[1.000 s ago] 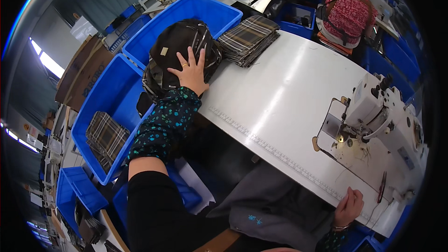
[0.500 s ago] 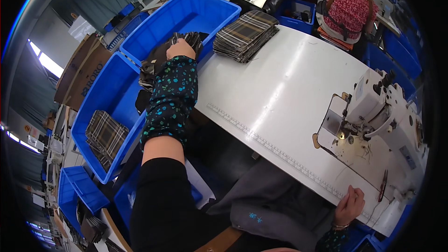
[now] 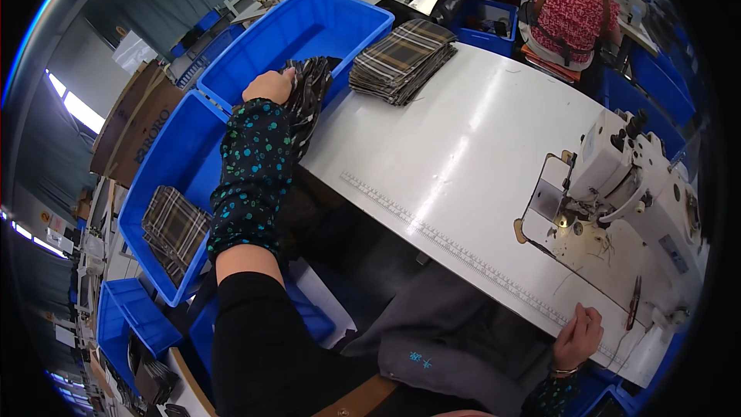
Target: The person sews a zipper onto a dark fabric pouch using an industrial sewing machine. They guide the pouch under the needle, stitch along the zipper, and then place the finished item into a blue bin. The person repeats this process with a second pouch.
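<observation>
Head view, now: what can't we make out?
Head view, left hand: finger undersides at the bunched plaid cloth, hidden by the hand.
Head view, right sleeve: cut off by the lower edge.
Head view, sewing machine: needle tip too small.
Head view, large left blue bin: near wall partly behind the left sleeve.

We see a fairly bright scene. Strong light whitens the window (image 3: 76,102) between nine and ten o'clock, and a blue flare streaks the rim at ten. Glare runs down the white tabletop (image 3: 432,158) toward two; between three and four, a small warm lamp (image 3: 563,222) glows. Near seven, under the tabletop, we find deep shadow. At eleven, the bunched plaid cloth (image 3: 314,85) loses detail in its dark folds. Straight edges bow toward the black fisheye rim.
</observation>
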Demonstrator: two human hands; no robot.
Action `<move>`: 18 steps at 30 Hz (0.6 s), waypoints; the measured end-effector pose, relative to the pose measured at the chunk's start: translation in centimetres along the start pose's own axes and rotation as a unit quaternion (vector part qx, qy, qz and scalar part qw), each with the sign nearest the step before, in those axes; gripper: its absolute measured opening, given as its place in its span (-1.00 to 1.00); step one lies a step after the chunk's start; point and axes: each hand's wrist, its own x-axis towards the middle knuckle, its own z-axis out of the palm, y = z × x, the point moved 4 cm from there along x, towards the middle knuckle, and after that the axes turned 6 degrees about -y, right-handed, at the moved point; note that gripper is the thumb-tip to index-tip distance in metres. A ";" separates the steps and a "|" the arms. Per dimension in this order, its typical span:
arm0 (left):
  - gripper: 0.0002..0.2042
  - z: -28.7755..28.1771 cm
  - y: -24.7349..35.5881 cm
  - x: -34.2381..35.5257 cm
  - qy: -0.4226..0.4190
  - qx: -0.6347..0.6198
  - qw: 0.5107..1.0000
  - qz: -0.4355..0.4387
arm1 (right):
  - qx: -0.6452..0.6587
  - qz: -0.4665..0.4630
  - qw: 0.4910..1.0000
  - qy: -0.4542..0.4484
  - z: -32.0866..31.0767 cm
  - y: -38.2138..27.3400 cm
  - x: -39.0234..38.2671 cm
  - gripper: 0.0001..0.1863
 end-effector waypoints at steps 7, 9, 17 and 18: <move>-0.66 -1.9 5.9 -2.1 0.097 -0.045 0.977 0.187 | -0.003 -0.006 1.000 0.009 0.1 0.1 -0.1 -0.67; -0.70 0.1 10.6 -1.7 0.110 -0.079 0.959 0.250 | 0.001 -0.006 1.000 0.011 0.2 0.2 -0.2 -0.66; -0.73 11.1 19.8 2.6 -0.025 -0.161 0.952 0.258 | -0.003 -0.007 1.000 0.010 -0.1 0.0 0.0 -0.62; -0.71 11.4 19.7 2.8 -0.046 -0.161 0.957 0.235 | -0.005 -0.013 1.000 0.016 -0.2 -0.2 0.1 -0.62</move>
